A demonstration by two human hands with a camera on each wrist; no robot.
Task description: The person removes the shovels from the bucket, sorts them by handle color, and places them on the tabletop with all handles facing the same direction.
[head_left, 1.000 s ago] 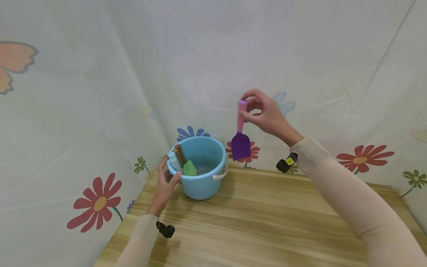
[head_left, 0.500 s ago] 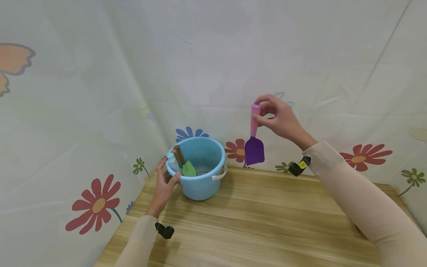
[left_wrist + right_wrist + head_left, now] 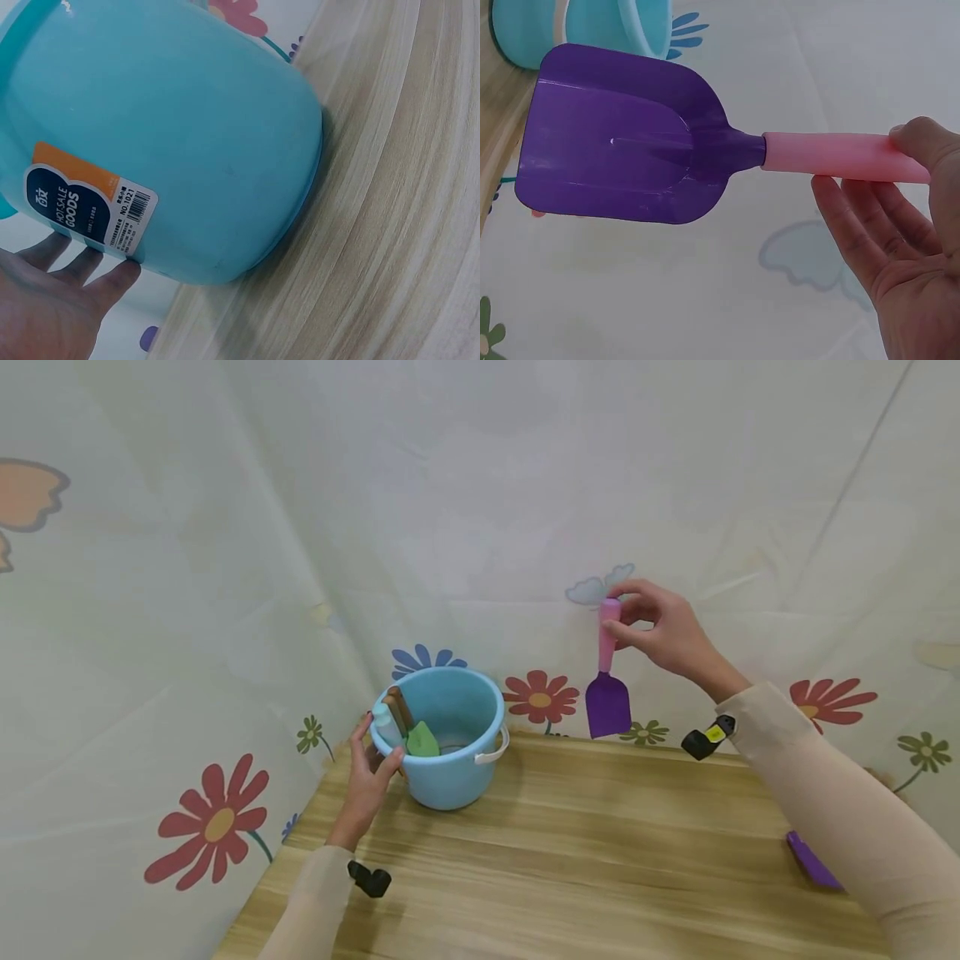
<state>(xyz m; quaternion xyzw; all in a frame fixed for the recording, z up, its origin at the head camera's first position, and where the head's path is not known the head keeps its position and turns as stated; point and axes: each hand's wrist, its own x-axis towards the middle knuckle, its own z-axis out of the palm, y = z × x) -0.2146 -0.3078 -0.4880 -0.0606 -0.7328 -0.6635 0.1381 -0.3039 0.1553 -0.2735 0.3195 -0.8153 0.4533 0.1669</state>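
My right hand pinches the pink handle of a toy shovel between thumb and fingers. Its purple blade hangs down in the head view, above the table's back edge. At the left, my left hand rests against a light blue bucket, thumb at the rim and fingers spread along the outside. In the left wrist view three fingertips touch the bucket wall beside a label. Inside the bucket lean a green-bladed tool, brown handles and a pale blue handle.
The bucket stands on a wooden table near its back left corner, its white carrying handle hanging at the right side. Another purple object lies on the right, partly behind my right sleeve. A flower-printed curtain backs the table.
My right hand has carried the shovel to the right and slightly down, away from the bucket. A purple object has come into sight by the right sleeve. The left hand keeps its place.
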